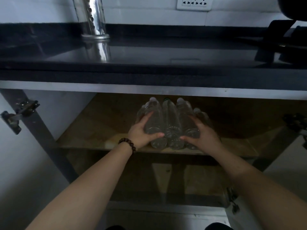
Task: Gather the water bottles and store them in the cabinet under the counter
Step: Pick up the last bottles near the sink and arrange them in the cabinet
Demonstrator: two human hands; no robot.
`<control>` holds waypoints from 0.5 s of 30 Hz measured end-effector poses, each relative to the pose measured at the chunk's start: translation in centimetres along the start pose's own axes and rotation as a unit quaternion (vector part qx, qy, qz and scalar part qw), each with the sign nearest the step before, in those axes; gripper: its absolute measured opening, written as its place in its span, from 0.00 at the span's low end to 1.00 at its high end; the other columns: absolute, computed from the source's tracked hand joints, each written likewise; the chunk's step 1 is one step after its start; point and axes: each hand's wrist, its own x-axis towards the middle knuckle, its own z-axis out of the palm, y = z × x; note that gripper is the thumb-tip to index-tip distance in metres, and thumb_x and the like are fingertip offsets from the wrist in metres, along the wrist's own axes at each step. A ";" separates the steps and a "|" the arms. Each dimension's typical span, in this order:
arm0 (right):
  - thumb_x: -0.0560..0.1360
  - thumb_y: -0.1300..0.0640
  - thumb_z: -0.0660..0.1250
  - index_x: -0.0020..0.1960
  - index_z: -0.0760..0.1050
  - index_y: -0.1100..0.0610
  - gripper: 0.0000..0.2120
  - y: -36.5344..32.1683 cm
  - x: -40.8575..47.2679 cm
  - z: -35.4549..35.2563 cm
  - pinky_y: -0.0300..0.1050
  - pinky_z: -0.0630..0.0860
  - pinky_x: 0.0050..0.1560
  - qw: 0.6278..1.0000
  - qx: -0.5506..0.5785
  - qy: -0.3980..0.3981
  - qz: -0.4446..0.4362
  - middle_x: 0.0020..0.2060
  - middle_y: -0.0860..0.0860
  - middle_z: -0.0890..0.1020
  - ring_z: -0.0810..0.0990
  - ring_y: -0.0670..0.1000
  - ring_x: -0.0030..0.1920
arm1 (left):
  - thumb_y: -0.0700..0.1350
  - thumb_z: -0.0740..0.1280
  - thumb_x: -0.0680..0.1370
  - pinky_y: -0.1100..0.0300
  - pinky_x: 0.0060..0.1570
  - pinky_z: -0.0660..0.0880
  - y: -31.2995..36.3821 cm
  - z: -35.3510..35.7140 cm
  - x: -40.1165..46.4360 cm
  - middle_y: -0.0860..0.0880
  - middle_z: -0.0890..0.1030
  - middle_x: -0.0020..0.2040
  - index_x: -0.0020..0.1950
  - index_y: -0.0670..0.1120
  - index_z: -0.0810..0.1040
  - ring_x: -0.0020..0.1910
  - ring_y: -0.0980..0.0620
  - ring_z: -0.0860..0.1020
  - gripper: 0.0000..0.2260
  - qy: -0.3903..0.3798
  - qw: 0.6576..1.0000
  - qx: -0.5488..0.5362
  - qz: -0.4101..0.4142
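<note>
While the bottles (171,123) lie stacked on their sides on the upper shelf (93,128) of the open cabinet, their caps point to the back and their bases face you. They are clear, packed tight against one another in a heap of two layers; how many there are is hard to tell in the dim light.

Your left hand (142,131) presses the heap's left flank, fingers laid up along the outer bottle and thumb hooked across a base at the front. Your right hand (201,133) mirrors it on the right flank, fingers spread over the outer bottles, thumb reaching in toward the middle base. So the heap sits squeezed between your two hands, both grasping it. A bead bracelet (128,144) circles your left wrist.

Below the shelf you see a darker lower compartment. Hinges (20,113) show on the left frame. Above the cabinet runs the dark tabletop (149,52), with a shiny steel cylinder (93,17) standing on it near the wall and a socket (193,3) on the tiles.
</note>
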 end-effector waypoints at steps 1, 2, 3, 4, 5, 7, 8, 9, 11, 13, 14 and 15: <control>0.68 0.43 0.73 0.74 0.55 0.40 0.41 0.1 0.0 0.0 0.49 0.70 0.62 1.000 -0.003 0.006 0.007 0.70 0.49 0.69 0.69 0.53 0.69 | 0.57 0.76 0.68 0.46 0.70 0.66 0.1 0.2 0.1 0.52 0.61 0.76 0.76 0.65 0.56 0.74 0.47 0.63 0.42 0.004 1.000 0.009 0.003; 0.68 0.43 0.73 0.74 0.54 0.40 0.41 0.3 0.0 0.0 0.49 0.70 0.62 1.000 -0.004 0.011 0.013 0.70 0.49 0.69 0.69 0.53 0.69 | 0.57 0.76 0.68 0.46 0.70 0.66 0.2 0.5 0.1 0.52 0.61 0.77 0.76 0.64 0.56 0.74 0.47 0.62 0.42 0.006 1.000 0.015 0.004; 0.68 0.43 0.74 0.74 0.55 0.39 0.41 0.6 0.0 -0.1 0.49 0.70 0.62 1.000 -0.002 0.015 0.015 0.71 0.49 0.69 0.69 0.53 0.69 | 0.58 0.76 0.68 0.46 0.70 0.66 0.4 0.8 0.1 0.52 0.60 0.77 0.76 0.65 0.56 0.74 0.46 0.62 0.42 0.006 1.000 0.018 0.004; 0.67 0.43 0.74 0.73 0.55 0.38 0.41 0.9 0.1 -0.3 0.50 0.70 0.63 1.000 0.003 0.017 0.017 0.71 0.48 0.68 0.68 0.53 0.70 | 0.60 0.75 0.68 0.45 0.70 0.65 0.5 1.1 0.2 0.53 0.60 0.77 0.75 0.66 0.56 0.75 0.46 0.61 0.42 0.004 1.000 0.018 0.004; 0.67 0.43 0.74 0.73 0.55 0.38 0.41 1.2 0.1 -0.5 0.51 0.70 0.64 1.000 0.004 0.015 0.017 0.71 0.48 0.68 0.68 0.53 0.70 | 0.62 0.75 0.66 0.43 0.70 0.65 0.6 1.4 0.3 0.53 0.60 0.77 0.75 0.67 0.56 0.75 0.45 0.61 0.42 0.004 1.000 0.019 0.009; 0.67 0.42 0.74 0.73 0.56 0.39 0.41 2.0 0.1 -1.2 0.54 0.70 0.66 1.000 -0.003 0.008 0.021 0.71 0.48 0.68 0.68 0.53 0.70 | 0.67 0.73 0.63 0.40 0.70 0.66 0.8 2.2 0.5 0.54 0.60 0.77 0.73 0.70 0.54 0.75 0.45 0.60 0.44 0.002 1.000 0.023 0.017; 0.67 0.43 0.74 0.73 0.56 0.39 0.41 2.4 0.1 -1.5 0.54 0.70 0.66 1.000 -0.003 0.005 0.025 0.71 0.48 0.68 0.68 0.53 0.70 | 0.69 0.72 0.62 0.40 0.70 0.66 0.9 2.6 0.7 0.54 0.59 0.77 0.73 0.71 0.53 0.76 0.45 0.60 0.44 -0.001 1.000 0.025 0.019; 0.67 0.43 0.74 0.73 0.56 0.39 0.41 2.8 0.1 -2.0 0.54 0.70 0.66 1.000 0.000 0.003 0.028 0.71 0.49 0.68 0.68 0.54 0.69 | 0.69 0.72 0.62 0.40 0.70 0.66 1.2 3.0 0.9 0.54 0.59 0.78 0.73 0.72 0.53 0.76 0.45 0.60 0.44 -0.007 0.999 0.028 0.022; 0.67 0.44 0.75 0.73 0.56 0.39 0.41 3.5 -0.1 -2.8 0.52 0.70 0.65 1.000 0.009 0.001 0.030 0.71 0.48 0.68 0.68 0.54 0.70 | 0.69 0.72 0.63 0.41 0.70 0.65 1.7 3.7 1.2 0.54 0.59 0.78 0.73 0.72 0.51 0.76 0.45 0.60 0.44 -0.024 0.999 0.040 0.023; 0.67 0.44 0.75 0.73 0.57 0.39 0.41 4.0 -0.1 -3.1 0.51 0.70 0.64 1.000 0.011 0.002 0.028 0.70 0.48 0.69 0.69 0.53 0.69 | 0.66 0.74 0.65 0.43 0.71 0.65 2.0 4.2 1.7 0.53 0.58 0.78 0.73 0.71 0.50 0.75 0.45 0.60 0.44 -0.031 0.998 0.055 0.028; 0.67 0.46 0.75 0.73 0.58 0.40 0.40 4.1 -0.2 -3.1 0.50 0.70 0.64 1.000 0.006 0.004 0.027 0.68 0.49 0.71 0.70 0.53 0.68 | 0.63 0.75 0.66 0.45 0.71 0.65 2.0 4.3 1.8 0.53 0.58 0.78 0.74 0.70 0.50 0.75 0.45 0.61 0.44 -0.030 0.998 0.053 0.027; 0.68 0.48 0.75 0.73 0.59 0.41 0.39 4.0 -0.3 -3.0 0.48 0.70 0.64 1.000 0.001 0.011 0.023 0.67 0.49 0.72 0.71 0.53 0.67 | 0.61 0.76 0.67 0.47 0.70 0.65 1.9 4.4 1.8 0.52 0.59 0.77 0.74 0.68 0.51 0.75 0.46 0.61 0.44 -0.026 0.998 0.045 0.025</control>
